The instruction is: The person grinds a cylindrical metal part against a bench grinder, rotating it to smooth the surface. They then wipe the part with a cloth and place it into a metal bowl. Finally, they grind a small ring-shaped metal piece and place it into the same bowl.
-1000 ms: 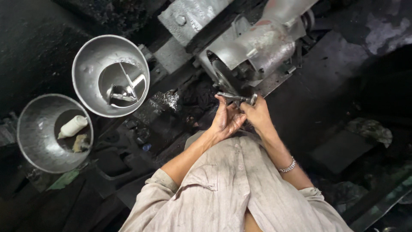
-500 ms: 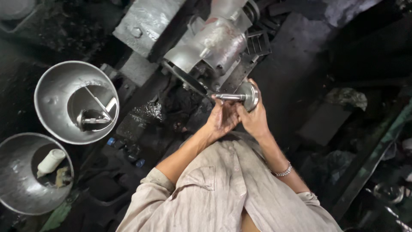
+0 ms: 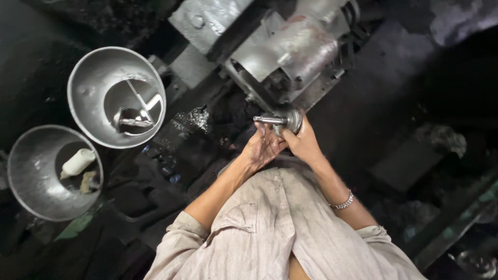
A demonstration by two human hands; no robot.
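A: Metal disc (image 3: 291, 120) with short shaft, right hand (image 3: 302, 142) clasped round its rim, just under the grey machine (image 3: 290, 52).
B: Left hand (image 3: 262, 148)?
A: Fingers loose, spread, touching the shaft from below; not gripping.
B: Surroundings?
A: Two steel bowls (image 3: 85, 91) well left; near one holds metal parts.

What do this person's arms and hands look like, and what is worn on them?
Both hands, left hand and right hand, are bare, with no gloves. The forearms are bare too: the sleeves of a pale, beige-grey buttoned shirt are rolled up to about the elbow. A silver-coloured link bracelet sits on the right wrist.
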